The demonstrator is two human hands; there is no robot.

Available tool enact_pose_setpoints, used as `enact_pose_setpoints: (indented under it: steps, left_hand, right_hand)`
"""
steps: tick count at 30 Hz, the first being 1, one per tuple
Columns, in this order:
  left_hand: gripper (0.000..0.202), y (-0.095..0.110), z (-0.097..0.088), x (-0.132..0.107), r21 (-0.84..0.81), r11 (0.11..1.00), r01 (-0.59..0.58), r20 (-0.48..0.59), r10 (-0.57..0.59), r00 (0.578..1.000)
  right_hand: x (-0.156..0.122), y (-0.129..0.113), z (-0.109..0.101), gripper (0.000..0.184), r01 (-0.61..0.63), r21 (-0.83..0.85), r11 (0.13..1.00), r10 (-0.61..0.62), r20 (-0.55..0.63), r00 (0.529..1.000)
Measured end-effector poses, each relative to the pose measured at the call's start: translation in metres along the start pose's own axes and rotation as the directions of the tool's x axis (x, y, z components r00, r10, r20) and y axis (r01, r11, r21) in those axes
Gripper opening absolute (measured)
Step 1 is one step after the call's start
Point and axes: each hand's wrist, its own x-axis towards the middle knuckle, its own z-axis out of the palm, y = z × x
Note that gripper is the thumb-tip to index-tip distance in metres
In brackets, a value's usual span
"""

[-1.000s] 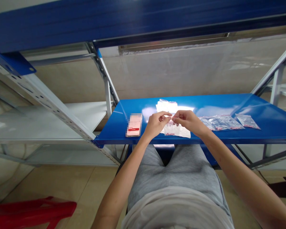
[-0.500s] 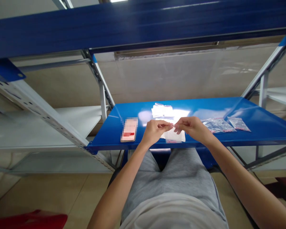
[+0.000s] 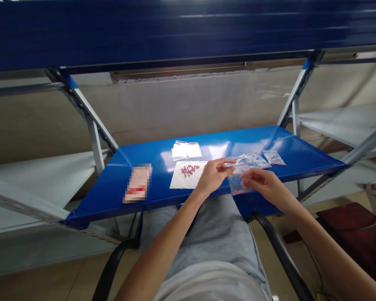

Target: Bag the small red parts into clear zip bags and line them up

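A small clear zip bag [image 3: 238, 184] with a red line along its top hangs at the table's front edge, a few red beads at its bottom. My left hand [image 3: 215, 173] pinches the bag near its upper left corner. At the bag's right side, my right hand [image 3: 263, 184] has its fingers curled against the plastic; the exact contact is partly hidden. Left of my hands, a white cloth [image 3: 180, 180] lies flat with a loose cluster of red beads [image 3: 189, 169] on it.
A stack of white-looking zip bags [image 3: 186, 150] lies behind the cloth. More clear bags [image 3: 253, 160] and a single filled bag [image 3: 273, 157] are on the right. A phone [image 3: 138, 183] rests on the blue table [image 3: 159, 196] at left. A blue beam [image 3: 188, 33] crosses above.
My view has turned right. Both hands have moved from over the cloth to its right with the zip bag, so the beads on the cloth now show.
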Motion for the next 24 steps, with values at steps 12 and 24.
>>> enact_pose_setpoints:
  steps: [12,24]
  left_hand:
    - [0.032,-0.042,0.163,0.174,0.162,0.983,0.081,0.033,-0.088,0.996]
    - [0.032,-0.071,0.195,0.218,0.581,0.775,-0.249,0.327,0.058,0.943]
  right_hand:
    - [0.041,0.071,-0.175,0.038,-0.174,-0.239,0.955,0.025,-0.521,0.853]
    - [0.077,0.134,-0.214,0.036,-0.288,-0.861,0.420,-0.045,-0.337,0.941]
